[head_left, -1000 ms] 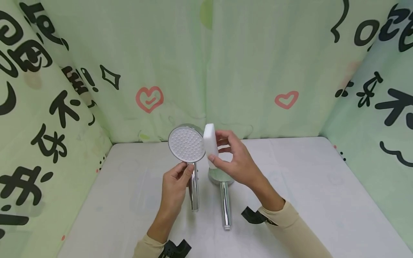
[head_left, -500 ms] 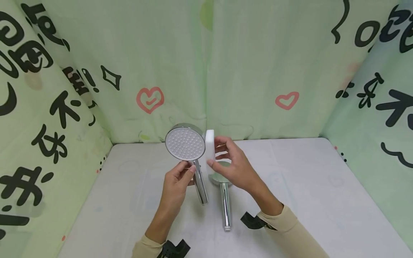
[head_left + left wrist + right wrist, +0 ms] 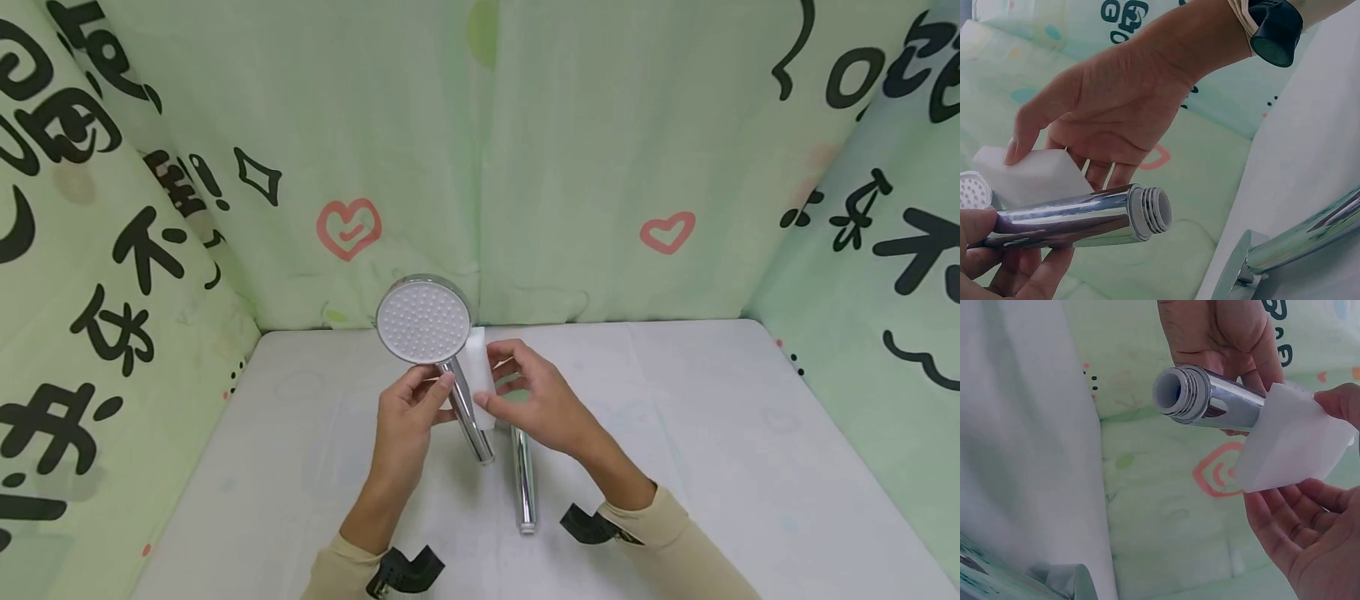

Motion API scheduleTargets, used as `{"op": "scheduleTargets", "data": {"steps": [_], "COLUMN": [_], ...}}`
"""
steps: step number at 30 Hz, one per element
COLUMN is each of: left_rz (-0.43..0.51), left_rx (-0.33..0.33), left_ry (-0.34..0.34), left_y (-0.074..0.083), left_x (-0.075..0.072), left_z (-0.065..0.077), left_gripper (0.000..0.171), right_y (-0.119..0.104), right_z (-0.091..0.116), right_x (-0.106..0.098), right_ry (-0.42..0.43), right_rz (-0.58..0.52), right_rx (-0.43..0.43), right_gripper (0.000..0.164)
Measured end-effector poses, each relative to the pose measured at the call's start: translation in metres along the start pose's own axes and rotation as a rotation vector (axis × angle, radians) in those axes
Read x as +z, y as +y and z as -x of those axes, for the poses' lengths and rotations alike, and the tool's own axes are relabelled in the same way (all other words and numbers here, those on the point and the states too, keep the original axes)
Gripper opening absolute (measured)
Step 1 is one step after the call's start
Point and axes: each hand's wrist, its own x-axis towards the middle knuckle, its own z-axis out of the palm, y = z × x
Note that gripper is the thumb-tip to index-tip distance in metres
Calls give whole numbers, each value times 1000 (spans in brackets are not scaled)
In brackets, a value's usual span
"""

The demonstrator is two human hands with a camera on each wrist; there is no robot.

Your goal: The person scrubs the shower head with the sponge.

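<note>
My left hand [image 3: 405, 421] pinches a chrome shower head [image 3: 423, 321] at the top of its handle, lifted over the table. Its round white nozzle face is toward me and the handle slants down to the right. In my right hand [image 3: 543, 404], a white sponge block [image 3: 478, 367] is gripped between thumb and fingertips, right at the handle. The right wrist view has the sponge [image 3: 1297, 440] overlapping the chrome handle [image 3: 1232, 403], whose threaded end is bare. In the left wrist view, the right thumb presses on the sponge [image 3: 1035, 175].
A second shower head [image 3: 524, 479] lies on the white table [image 3: 300, 467], its handle toward me and its head partly behind my right hand. Green printed curtains [image 3: 555, 167] enclose the table's back and sides. Black straps [image 3: 408, 571] sit at both wrists.
The sponge and right hand have moved down from beside the nozzle face to the handle. The left hand has tilted the shower head, its handle end swinging right and its face shifting up and left.
</note>
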Motion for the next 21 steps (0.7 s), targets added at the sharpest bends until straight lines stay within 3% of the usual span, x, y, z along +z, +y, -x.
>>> {"op": "scheduleTargets", "data": {"steps": [7,16,21], "left_rz": [-17,-32,-49], "left_rx": [35,33,20], "left_ry": [-11,-11,15], "left_y": [3,4,4], "left_x": [-1,-1,-2], "left_z": [-1,-4,-5], "left_gripper": [26,25,24], "right_y": [-2,-2,0], "right_z": [4,9,13], "right_x": [-3,-12,-16], "right_ry": [-98,-248,-305], "right_rz": [74,36,41], "right_rx": [9,51,24], "right_gripper": [45,49,52]}}
